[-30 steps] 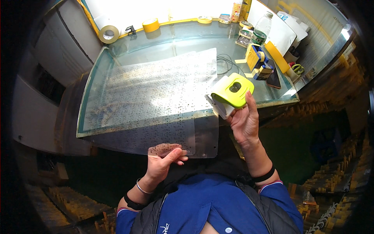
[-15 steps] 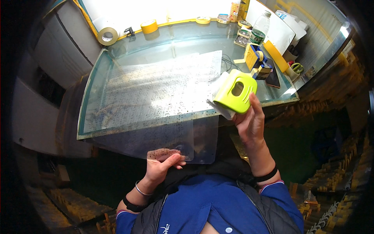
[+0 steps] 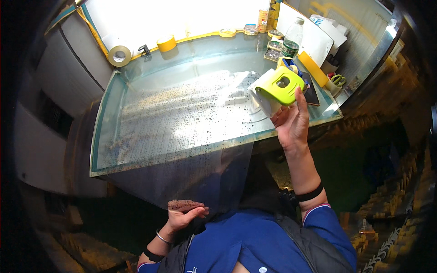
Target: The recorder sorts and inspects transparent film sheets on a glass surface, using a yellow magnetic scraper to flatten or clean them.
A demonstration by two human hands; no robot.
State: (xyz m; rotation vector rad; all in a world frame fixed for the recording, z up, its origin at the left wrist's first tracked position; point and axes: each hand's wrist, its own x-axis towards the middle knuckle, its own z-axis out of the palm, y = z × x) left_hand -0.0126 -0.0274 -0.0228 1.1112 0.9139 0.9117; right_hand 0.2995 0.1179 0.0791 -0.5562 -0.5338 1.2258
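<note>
A large clear plastic film (image 3: 182, 120) covered in rows of small black marks lies across the glass tabletop (image 3: 150, 73) and hangs over its near edge. My left hand (image 3: 182, 213) pinches the film's near edge between thumb and fingers, low by my body; the fingers show through the film. My right hand (image 3: 291, 119) is raised over the table's right side. It grips a lime-green hand tool (image 3: 283, 85) with an oval opening and a broad pale head; its exact kind I cannot make out. The tool's head is beside the film's right edge, and contact is not clear.
Tape rolls (image 3: 166, 43) line the far edge, with a wide roll (image 3: 119, 56) at the far left. A clear bottle (image 3: 292, 40), a blue-yellow tape dispenser (image 3: 287, 63), a yellow strip (image 3: 313, 69) and a dark phone (image 3: 311, 93) stand or lie at right. Green-handled scissors (image 3: 337, 80) sit in a holder.
My left hand has drawn nearer to my body, and the film has slid toward me with it. My right hand has lifted slightly farther over the table with the green tool. The view has shifted a little.
</note>
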